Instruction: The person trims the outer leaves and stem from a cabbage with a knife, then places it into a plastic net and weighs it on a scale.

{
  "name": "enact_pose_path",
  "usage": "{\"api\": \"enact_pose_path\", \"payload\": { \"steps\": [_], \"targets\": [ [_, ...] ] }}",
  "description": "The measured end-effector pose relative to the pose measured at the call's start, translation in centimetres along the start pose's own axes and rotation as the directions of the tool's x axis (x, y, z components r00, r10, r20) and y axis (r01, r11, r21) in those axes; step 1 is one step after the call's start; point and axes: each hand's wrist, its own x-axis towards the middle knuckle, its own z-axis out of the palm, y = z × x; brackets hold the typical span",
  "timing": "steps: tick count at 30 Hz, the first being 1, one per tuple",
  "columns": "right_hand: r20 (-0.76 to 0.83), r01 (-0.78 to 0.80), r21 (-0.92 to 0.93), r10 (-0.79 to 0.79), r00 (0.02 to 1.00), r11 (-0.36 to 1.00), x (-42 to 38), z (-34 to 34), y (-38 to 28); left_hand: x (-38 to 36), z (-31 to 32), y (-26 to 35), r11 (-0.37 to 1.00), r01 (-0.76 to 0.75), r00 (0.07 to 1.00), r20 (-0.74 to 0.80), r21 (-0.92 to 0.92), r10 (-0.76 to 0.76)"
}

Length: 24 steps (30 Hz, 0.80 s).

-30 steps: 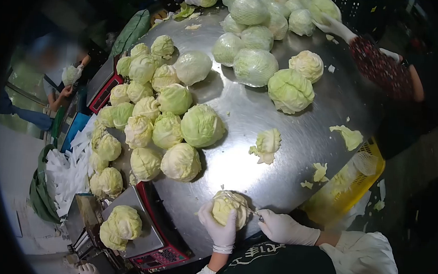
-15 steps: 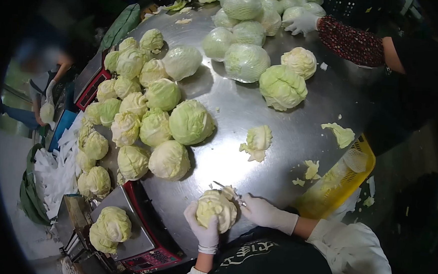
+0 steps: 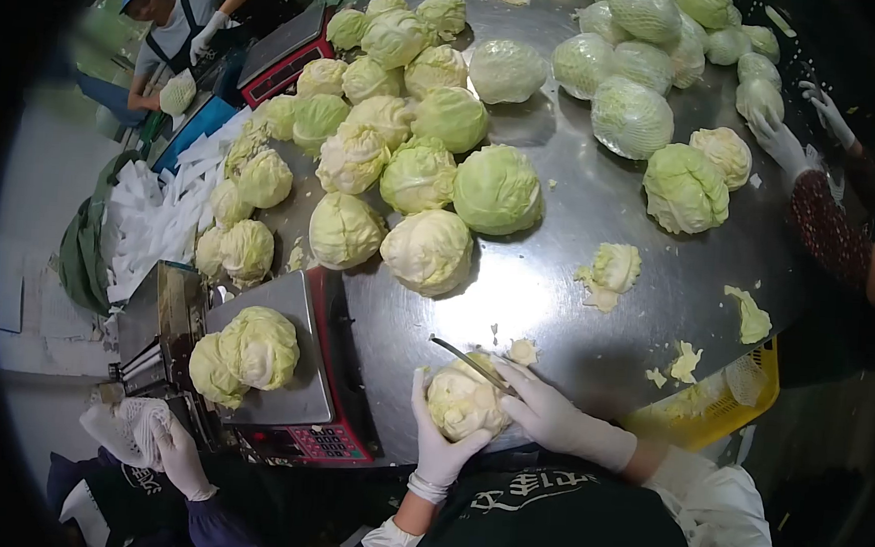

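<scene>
My left hand (image 3: 438,456), white-gloved, is wrapped round the left and lower side of a pale cabbage (image 3: 462,403) close to my body. Gloved in white too, my right hand (image 3: 546,413) is closed on a knife (image 3: 467,361), whose curved blade lies across the top of that cabbage. A small cut piece (image 3: 523,352) rests on the metal table (image 3: 575,322) just beyond the blade.
Many cabbages (image 3: 394,161) cover the table's left, and net-wrapped ones (image 3: 632,118) the far side. Two cabbages sit on a scale (image 3: 317,366). A yellow basket (image 3: 766,394) stands at right. Co-workers' gloved hands show at right (image 3: 781,144) and lower left (image 3: 181,458).
The view has shifted, so the table's contents appear further right and up. The knife now lies over the cabbage, and a cut piece is on the table. A co-worker's hand holding white netting has appeared lower left.
</scene>
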Motion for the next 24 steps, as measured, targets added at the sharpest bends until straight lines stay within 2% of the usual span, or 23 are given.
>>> {"api": "enact_pose_path", "payload": {
  "steps": [1, 3, 4, 5, 7, 8, 9, 11, 12, 14, 15, 16, 19, 21, 23, 24],
  "targets": [
    [0.008, -0.007, -0.001, 0.007, 1.000, 1.000, -1.0, -1.1, -1.2, 0.7, 0.0, 0.6, 1.000, 0.008, 1.000, -0.005, -0.005, -0.008],
    [0.083, -0.172, 0.057, 0.167, 0.983, 0.983, -3.5, -3.2, -2.4, 1.9, -0.2, 1.0, 0.983, 0.177, 0.976, 0.122, 0.037, -0.181],
    [0.097, -0.141, -0.027, 0.143, 0.985, 0.990, -4.5, -3.7, -1.8, 2.3, 0.3, 0.9, 0.992, 0.123, 0.988, 0.090, 0.038, -0.126],
    [0.098, -0.152, -0.031, 0.155, 0.983, 0.988, -5.0, -4.1, -1.8, 2.7, 0.7, 1.2, 0.991, 0.132, 0.987, 0.093, 0.030, -0.134],
    [0.063, -0.258, -0.244, 0.280, 0.958, 0.935, -5.2, -5.0, -3.4, 3.0, 1.6, 1.8, 0.971, 0.239, 0.968, 0.076, 0.007, -0.238],
    [-0.009, -0.230, -0.307, 0.239, 0.971, 0.923, -5.2, -4.6, -2.9, 2.9, 2.0, 0.9, 0.977, 0.210, 0.976, 0.054, 0.046, -0.213],
    [-0.019, -0.239, -0.304, 0.245, 0.969, 0.922, -5.2, -4.2, -2.7, 2.8, 2.3, 0.3, 0.976, 0.212, 0.974, 0.065, 0.048, -0.215],
    [-0.033, -0.172, -0.376, 0.172, 0.985, 0.911, -5.1, -3.2, -2.5, 2.6, 2.9, -0.4, 0.981, 0.136, 0.991, -0.021, 0.139, -0.134],
    [-0.051, -0.128, -0.427, 0.117, 0.992, 0.895, -5.2, -2.6, -2.2, 2.6, 3.0, -0.4, 0.981, 0.132, 0.991, -0.001, 0.143, -0.133],
    [-0.083, -0.150, -0.482, 0.125, 0.989, 0.863, -4.8, -2.3, -2.7, 2.6, 3.1, -0.4, 0.985, 0.099, 0.994, -0.048, 0.140, -0.093],
    [-0.103, -0.170, -0.533, 0.135, 0.985, 0.829, -4.9, -2.1, -2.9, 2.6, 3.4, -0.4, 0.984, 0.106, 0.994, -0.025, 0.143, -0.103],
    [-0.161, -0.132, -0.574, 0.046, 0.986, 0.808, -4.6, -2.0, -2.6, 2.5, 3.6, -0.2, 0.983, 0.112, 0.993, -0.054, 0.145, -0.106],
    [-0.134, -0.179, -0.576, 0.124, 0.983, 0.797, -3.4, -2.4, -3.0, 2.2, 4.3, -0.1, 0.987, 0.128, 0.989, -0.091, 0.095, -0.120],
    [-0.178, -0.171, -0.586, 0.080, 0.981, 0.792, -2.6, -2.4, -2.6, 2.0, 4.2, -0.8, 0.972, 0.057, 0.993, -0.111, 0.226, -0.032],
    [-0.193, -0.015, -0.671, -0.155, 0.969, 0.742, -1.9, -2.7, -1.8, 2.1, 4.1, -1.4, 0.980, 0.067, 0.991, -0.126, 0.185, -0.044],
    [-0.183, -0.037, -0.646, -0.107, 0.977, 0.763, -1.5, -2.9, -1.8, 2.2, 4.1, -1.5, 0.986, 0.076, 0.989, -0.135, 0.145, -0.056]
  ]
}}
